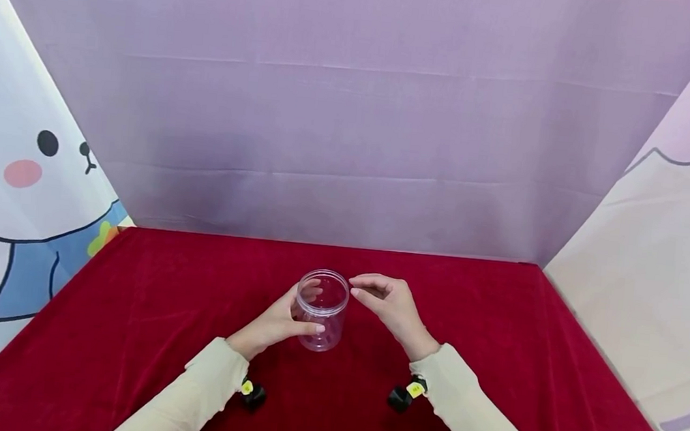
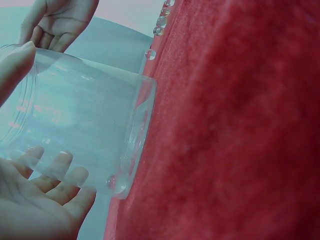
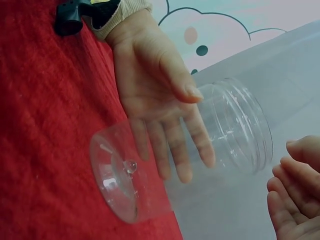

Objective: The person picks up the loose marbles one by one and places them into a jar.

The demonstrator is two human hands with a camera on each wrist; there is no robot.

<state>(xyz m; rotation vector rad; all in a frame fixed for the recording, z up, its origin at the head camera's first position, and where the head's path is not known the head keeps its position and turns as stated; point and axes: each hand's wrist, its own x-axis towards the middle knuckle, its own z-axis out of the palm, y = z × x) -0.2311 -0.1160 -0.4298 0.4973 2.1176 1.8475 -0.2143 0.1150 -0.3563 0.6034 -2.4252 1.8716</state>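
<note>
My left hand (image 1: 274,322) holds a clear plastic jar (image 1: 332,322) upright over the red cloth, with the thumb on its near side and the fingers around the far side. No lid sits on the threaded mouth. One clear round bead (image 3: 130,166) lies in the bottom of the jar, as the right wrist view shows. Just right of the rim is my right hand (image 1: 397,309), its fingers loosely bent and a gap between thumb and forefinger. Nothing shows between those fingers. Several clear beads (image 2: 150,54) lie in a row on the cloth, seen in the left wrist view.
A red velvety cloth (image 1: 192,277) covers the table. Behind it hangs a plain lilac curtain (image 1: 341,119), and printed cartoon panels (image 1: 6,213) flank both sides. A small black camera (image 1: 399,399) is strapped at each wrist below the cream sleeves.
</note>
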